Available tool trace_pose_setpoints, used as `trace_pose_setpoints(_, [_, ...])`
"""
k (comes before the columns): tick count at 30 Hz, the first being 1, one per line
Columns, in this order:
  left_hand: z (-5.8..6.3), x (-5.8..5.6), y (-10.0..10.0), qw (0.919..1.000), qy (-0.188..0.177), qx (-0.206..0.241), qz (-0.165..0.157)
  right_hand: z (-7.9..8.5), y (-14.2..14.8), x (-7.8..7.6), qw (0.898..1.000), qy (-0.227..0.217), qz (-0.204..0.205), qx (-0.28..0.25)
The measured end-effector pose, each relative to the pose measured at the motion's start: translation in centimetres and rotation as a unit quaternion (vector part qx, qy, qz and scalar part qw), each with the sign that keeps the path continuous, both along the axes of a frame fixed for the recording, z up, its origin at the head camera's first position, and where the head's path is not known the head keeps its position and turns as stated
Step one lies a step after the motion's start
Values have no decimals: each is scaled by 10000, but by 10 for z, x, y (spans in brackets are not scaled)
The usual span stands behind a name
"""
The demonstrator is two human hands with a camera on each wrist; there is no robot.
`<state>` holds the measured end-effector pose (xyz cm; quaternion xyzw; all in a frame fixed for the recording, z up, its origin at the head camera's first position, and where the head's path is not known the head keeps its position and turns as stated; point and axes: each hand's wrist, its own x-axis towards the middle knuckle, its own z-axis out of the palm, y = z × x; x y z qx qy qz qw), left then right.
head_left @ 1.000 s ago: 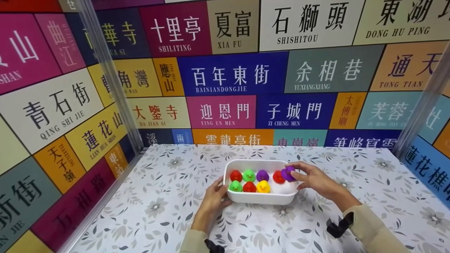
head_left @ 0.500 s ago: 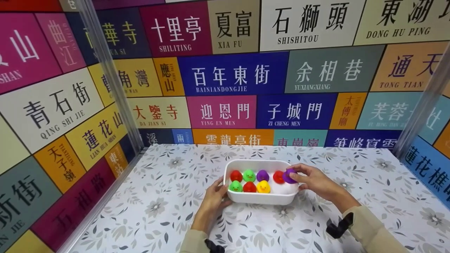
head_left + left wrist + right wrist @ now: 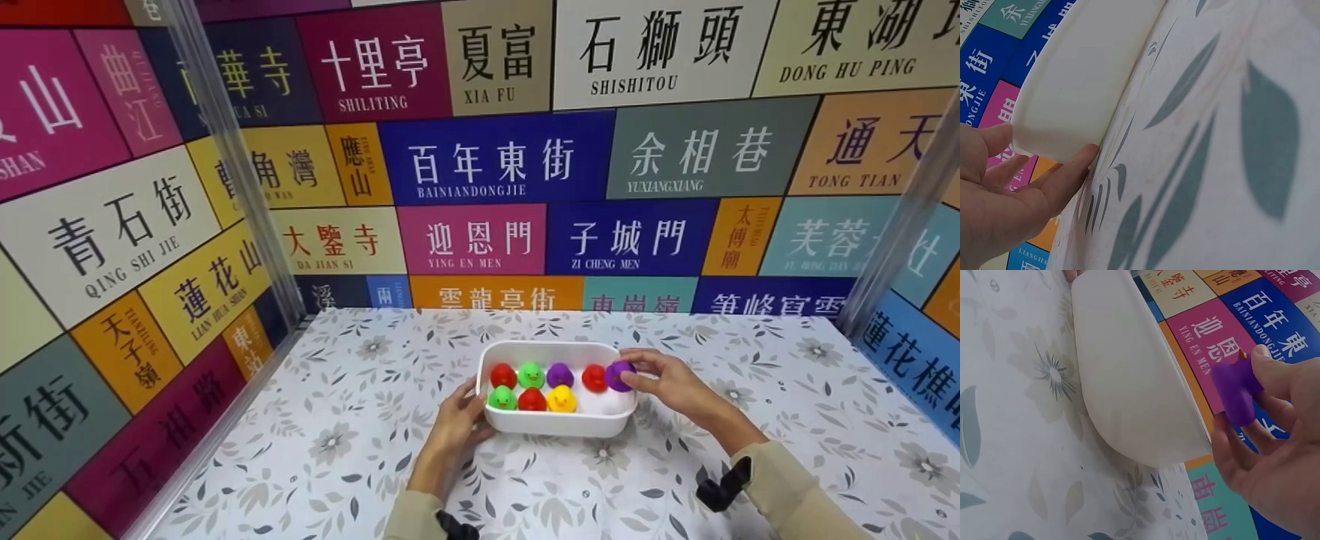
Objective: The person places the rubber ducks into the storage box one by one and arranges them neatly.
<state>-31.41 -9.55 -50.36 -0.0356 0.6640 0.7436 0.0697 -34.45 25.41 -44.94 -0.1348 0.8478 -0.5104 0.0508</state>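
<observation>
A white plastic box (image 3: 555, 426) stands on the table, with toy ducks in red, green, purple and yellow in it. At its left end my left hand (image 3: 456, 424) holds the wall; in the left wrist view the thumb is at the rim and a finger lies low along the wall. My right hand (image 3: 671, 386) pinches a purple toy duck (image 3: 619, 376) over the box's right end, beside a red duck (image 3: 595, 378). The right wrist view has this purple duck (image 3: 1235, 396) between thumb and fingers, above rim height. A yellow duck (image 3: 562, 400) sits in the front row.
The table (image 3: 337, 487) has a white cover with a grey leaf pattern. Colourful sign panels (image 3: 495, 157) line the walls behind and at the sides. Clear upright strips (image 3: 232, 150) stand at the corners.
My right hand has shifted slightly to the right with the purple duck, away from the red duck, and the duck has turned. The left hand and the box have stayed put.
</observation>
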Motion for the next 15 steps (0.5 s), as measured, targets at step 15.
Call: trace_pose_setpoints(15, [1,0,0,9998,11,-190,4,-15,2,2,9957,-527,702,-288])
